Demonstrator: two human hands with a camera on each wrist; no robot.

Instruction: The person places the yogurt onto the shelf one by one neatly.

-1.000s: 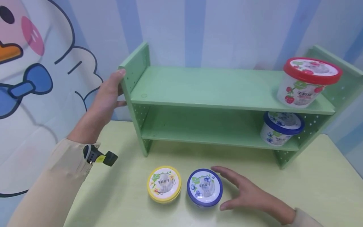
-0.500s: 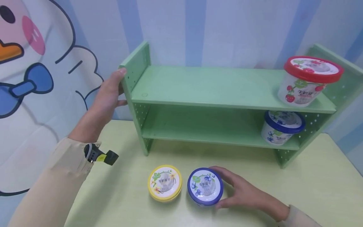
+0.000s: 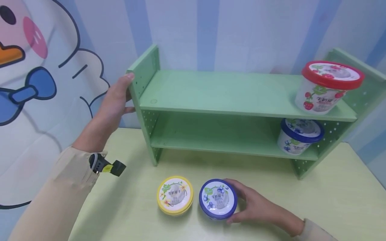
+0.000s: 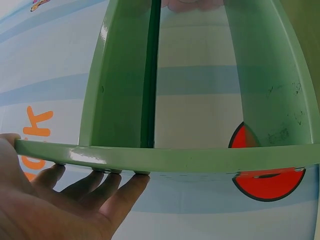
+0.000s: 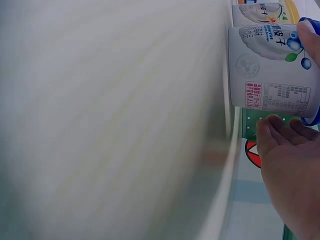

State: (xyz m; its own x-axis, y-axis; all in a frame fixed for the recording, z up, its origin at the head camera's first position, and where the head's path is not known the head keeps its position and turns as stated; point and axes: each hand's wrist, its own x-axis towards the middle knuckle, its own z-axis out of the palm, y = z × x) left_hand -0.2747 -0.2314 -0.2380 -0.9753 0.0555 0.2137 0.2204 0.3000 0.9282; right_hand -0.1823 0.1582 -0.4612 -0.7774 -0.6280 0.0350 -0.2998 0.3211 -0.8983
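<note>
My left hand [image 3: 111, 105] grips the left side panel of a light green two-tier shelf [image 3: 223, 90], thumb on its front edge. In the left wrist view several fingers lie against the outer face of that panel [image 4: 200, 160]. On the table, my right hand [image 3: 257, 206] holds a blue-lidded ice cream tub [image 3: 217, 199] from its right side. The right wrist view shows the thumb at the lid and the other fingers along the opposite side of the white tub [image 5: 272, 70]. Just left of it stands a yellow-lidded tub [image 3: 175, 195], untouched.
A red-lidded strawberry tub [image 3: 325, 87] stands at the right end of the upper board. Below it, another blue-lidded tub [image 3: 300, 135] is on the lower board. The shelf stands on a pale yellow table [image 3: 126, 201] against a striped blue wall [image 3: 256, 36] with a cartoon figure.
My right hand has moved left and closed its thumb and fingers in on the blue-lidded tub. The left hand and the tubs stay where they were.
</note>
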